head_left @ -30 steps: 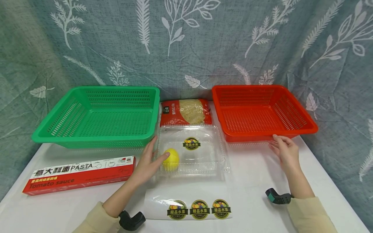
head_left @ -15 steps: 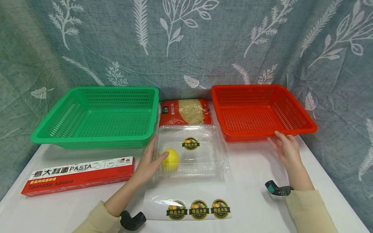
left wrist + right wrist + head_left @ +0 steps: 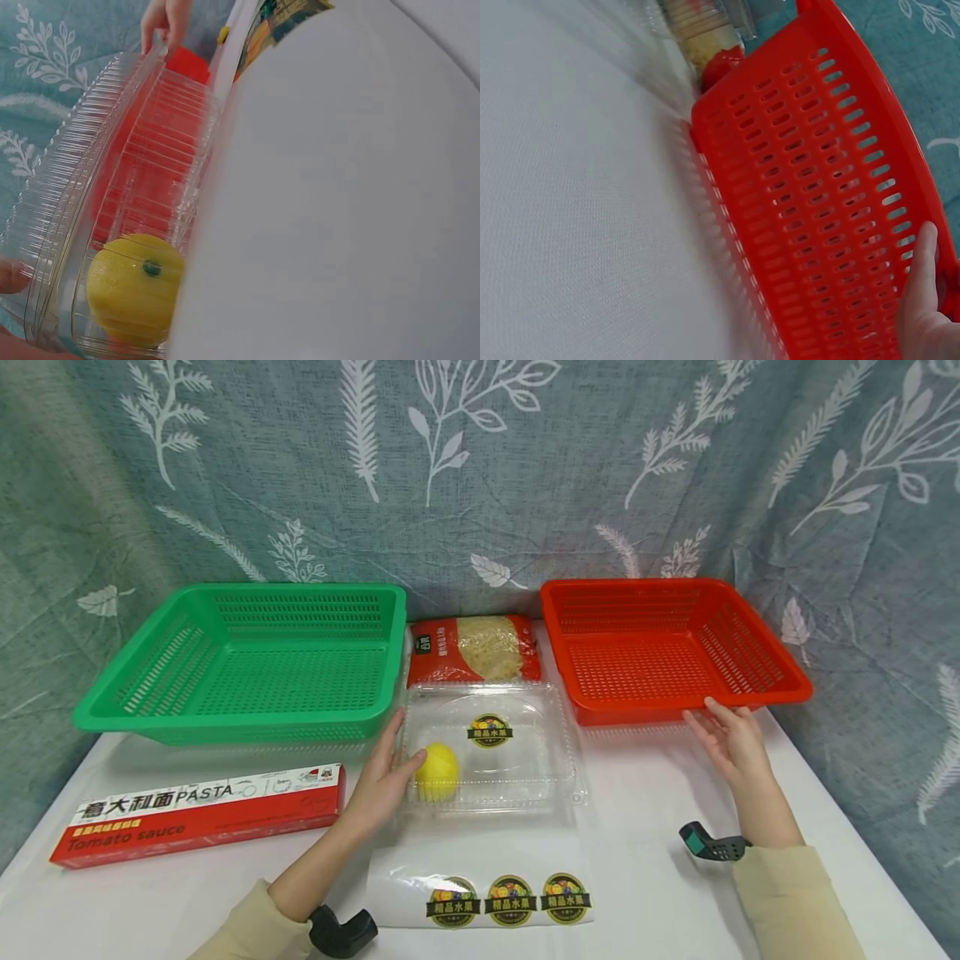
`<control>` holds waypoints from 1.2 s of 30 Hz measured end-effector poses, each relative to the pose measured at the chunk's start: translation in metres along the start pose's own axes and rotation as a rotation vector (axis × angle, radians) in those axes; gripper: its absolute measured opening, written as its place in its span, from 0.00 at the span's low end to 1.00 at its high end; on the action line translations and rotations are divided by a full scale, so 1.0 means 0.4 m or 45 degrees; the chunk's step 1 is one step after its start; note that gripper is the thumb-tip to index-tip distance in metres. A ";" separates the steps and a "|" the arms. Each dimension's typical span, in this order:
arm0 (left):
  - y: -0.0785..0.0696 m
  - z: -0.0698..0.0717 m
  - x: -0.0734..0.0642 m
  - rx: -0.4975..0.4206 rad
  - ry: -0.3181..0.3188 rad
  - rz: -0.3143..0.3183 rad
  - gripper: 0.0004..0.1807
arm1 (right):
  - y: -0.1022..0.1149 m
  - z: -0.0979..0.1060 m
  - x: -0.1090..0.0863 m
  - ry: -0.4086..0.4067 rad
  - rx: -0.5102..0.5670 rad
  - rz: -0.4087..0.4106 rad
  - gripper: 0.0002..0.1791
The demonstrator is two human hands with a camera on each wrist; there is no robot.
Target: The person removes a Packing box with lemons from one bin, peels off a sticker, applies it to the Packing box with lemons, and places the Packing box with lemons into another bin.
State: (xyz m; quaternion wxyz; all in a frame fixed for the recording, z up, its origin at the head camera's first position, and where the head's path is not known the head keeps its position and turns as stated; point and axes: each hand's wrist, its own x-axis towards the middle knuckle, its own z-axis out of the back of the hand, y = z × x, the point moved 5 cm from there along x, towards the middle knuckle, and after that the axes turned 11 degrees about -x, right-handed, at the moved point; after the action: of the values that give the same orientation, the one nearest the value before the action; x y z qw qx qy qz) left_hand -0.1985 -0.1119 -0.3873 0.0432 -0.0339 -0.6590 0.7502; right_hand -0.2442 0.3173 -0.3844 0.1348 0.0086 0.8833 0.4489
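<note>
Clear thin plastic, ribbed at the walls: clamshell box [image 3: 491, 747] sat lid-down and closed at mid worktop [image 3: 652, 860], between green basket [image 3: 247, 656] and red basket [image 3: 667, 643], just in front of a noodle packet [image 3: 474, 649]. Held one yellow lemon [image 3: 437, 771] at its near left corner, loose inside as far as could be told; round fruit label [image 3: 490, 731] on the lid. Left hand [image 3: 382, 777] lay against the box's left side, fingers straight along the wall, thumb toward the lemon; flat contact, not a grasp. Right hand [image 3: 731, 743] rested apart from it at the near rim of the red basket, fingers extended, touching the rim, not curled round it; right wrist view confirmed fingers laid on the rim edge. Judged box very light, flexible, liable to buckle or pop open under a squeeze, and smooth enough to slip; weight off-centre toward the lemon, which would likely roll if tilted. Best hold judged at the stiffer flanged rim on both short sides, or from beneath, kept level. Red basket judged rigid and light, rim a sound hold. Also noted: pasta carton [image 3: 198, 814] at left, sticker sheet [image 3: 483, 885] nearest the person.
</note>
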 end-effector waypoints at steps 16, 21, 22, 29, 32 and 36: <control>0.001 0.003 -0.019 -0.078 -0.016 -0.037 0.34 | -0.005 0.004 0.005 0.026 -0.010 0.003 0.30; -0.001 0.005 -0.026 -0.065 -0.009 -0.036 0.34 | -0.006 0.006 0.005 0.014 -0.031 0.005 0.29; 0.000 0.006 -0.027 -0.058 -0.008 -0.030 0.34 | -0.007 0.006 0.004 0.015 -0.028 0.005 0.29; -0.012 0.009 -0.047 -0.028 0.001 -0.031 0.34 | -0.012 0.014 0.011 0.018 -0.036 0.014 0.30; -0.021 0.008 -0.056 -0.023 0.013 -0.050 0.34 | -0.017 0.025 0.020 0.017 -0.059 0.032 0.29; -0.028 0.006 -0.068 -0.011 0.037 -0.066 0.34 | -0.017 0.025 0.019 0.023 -0.051 0.043 0.29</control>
State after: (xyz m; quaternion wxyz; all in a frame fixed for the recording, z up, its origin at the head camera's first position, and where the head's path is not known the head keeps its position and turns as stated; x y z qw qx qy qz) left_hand -0.1715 -0.1160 -0.3760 0.0721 -0.0278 -0.6623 0.7452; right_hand -0.2482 0.3221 -0.3972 0.1193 0.0168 0.8751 0.4688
